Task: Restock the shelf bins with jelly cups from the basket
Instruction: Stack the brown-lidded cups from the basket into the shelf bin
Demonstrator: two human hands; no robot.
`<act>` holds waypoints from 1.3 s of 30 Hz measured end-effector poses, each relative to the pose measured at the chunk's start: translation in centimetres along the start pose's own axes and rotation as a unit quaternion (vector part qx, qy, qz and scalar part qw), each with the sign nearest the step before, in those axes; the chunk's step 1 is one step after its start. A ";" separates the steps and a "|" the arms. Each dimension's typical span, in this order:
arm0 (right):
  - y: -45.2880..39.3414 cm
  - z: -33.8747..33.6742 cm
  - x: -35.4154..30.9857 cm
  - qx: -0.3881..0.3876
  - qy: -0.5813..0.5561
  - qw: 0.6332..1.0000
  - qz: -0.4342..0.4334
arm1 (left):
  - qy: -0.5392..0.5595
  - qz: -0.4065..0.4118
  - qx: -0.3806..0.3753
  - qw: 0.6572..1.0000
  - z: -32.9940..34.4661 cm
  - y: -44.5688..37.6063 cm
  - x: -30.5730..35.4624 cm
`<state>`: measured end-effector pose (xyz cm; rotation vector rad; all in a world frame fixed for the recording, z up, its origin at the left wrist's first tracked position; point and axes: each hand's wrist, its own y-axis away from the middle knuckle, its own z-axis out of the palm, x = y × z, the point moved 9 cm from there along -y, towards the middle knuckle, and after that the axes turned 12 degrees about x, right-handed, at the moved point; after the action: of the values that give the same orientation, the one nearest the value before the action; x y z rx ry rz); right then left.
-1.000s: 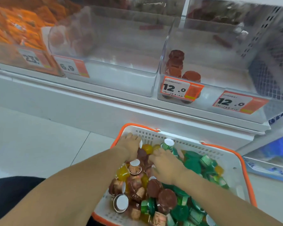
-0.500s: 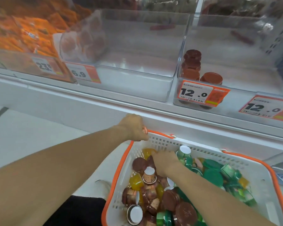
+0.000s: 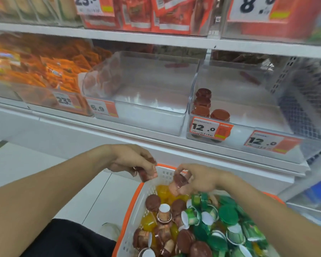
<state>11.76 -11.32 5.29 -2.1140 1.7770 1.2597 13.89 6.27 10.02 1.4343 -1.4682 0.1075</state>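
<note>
A white basket with an orange rim (image 3: 130, 210) sits low in front of me, full of brown, yellow and green jelly cups (image 3: 202, 225). My left hand (image 3: 132, 160) holds a brown jelly cup (image 3: 148, 174) just above the basket's far left corner. My right hand (image 3: 202, 178) pinches another brown jelly cup (image 3: 180, 182) over the basket's far side. On the shelf, a clear bin on the right (image 3: 248, 127) holds several brown cups (image 3: 204, 102) at its left front. The clear bin to its left (image 3: 146, 121) looks bare.
Price tags read 6.9 (image 3: 102, 108) and 12.0 (image 3: 209, 127) on the bin fronts. Orange snack packets (image 3: 44, 71) fill the bin further left. A higher shelf (image 3: 156, 38) carries red packets. A perforated white shelf upright (image 3: 282, 75) stands at the right. White floor tiles lie at left.
Both hands have lifted out of the basket, each now with a brown jelly cup. The left hand left the basket rim. My view tilted up, showing more shelf.
</note>
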 end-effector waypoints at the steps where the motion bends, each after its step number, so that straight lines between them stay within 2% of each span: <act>1: 1.6 -1.6 -0.6 -0.023 -0.052 0.998 0.014 | 0.002 0.019 -0.012 1.000 0.1 0.5 0.8; 3: 4.6 -4.6 -1.8 -0.037 -0.138 0.989 0.026 | 0.033 0.047 -0.036 0.998 0.8 1.3 2.4; 6: 8.1 -8.2 -2.5 -0.012 -0.247 0.968 0.035 | 0.101 0.061 -0.081 0.990 3.0 2.0 4.8; 8: 10.0 -9.5 -2.4 0.005 -0.323 0.946 0.022 | 0.146 0.055 -0.105 0.982 4.8 2.2 6.3; 11: 12.3 -10.5 -1.9 0.042 -0.426 0.904 -0.022 | 0.187 0.086 -0.147 0.968 7.3 2.6 8.5; 13: 12.9 -10.7 -1.5 0.079 -0.453 0.888 -0.016 | 0.179 0.103 -0.139 0.968 8.2 3.2 9.9; 17: 13.0 -10.8 -0.3 0.173 -0.381 0.906 0.068 | 0.109 0.149 -0.052 0.981 8.3 3.4 11.6; 22: 12.8 -10.1 0.0 0.171 -0.298 0.935 0.086 | 0.102 0.176 -0.027 0.979 9.0 3.0 12.5; 29: 12.6 -11.6 0.5 0.192 -0.352 0.913 0.075 | 0.253 0.129 -0.050 0.958 9.0 2.8 12.5; 35: 12.6 -13.6 -0.4 0.288 -0.356 0.889 -0.009 | 0.294 0.125 -0.043 0.947 9.0 2.8 13.0; 37: 13.0 -14.6 -0.7 0.336 -0.310 0.889 -0.020 | 0.311 0.114 -0.042 0.943 9.0 2.7 13.1; 39: 13.7 -16.7 -1.0 0.400 -0.281 0.872 -0.032 | 0.336 0.092 -0.035 0.937 8.6 2.4 12.8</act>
<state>8.64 -24.14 22.41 -1.1775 1.5432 0.7753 10.20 -7.60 16.18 1.0449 -1.0121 0.5970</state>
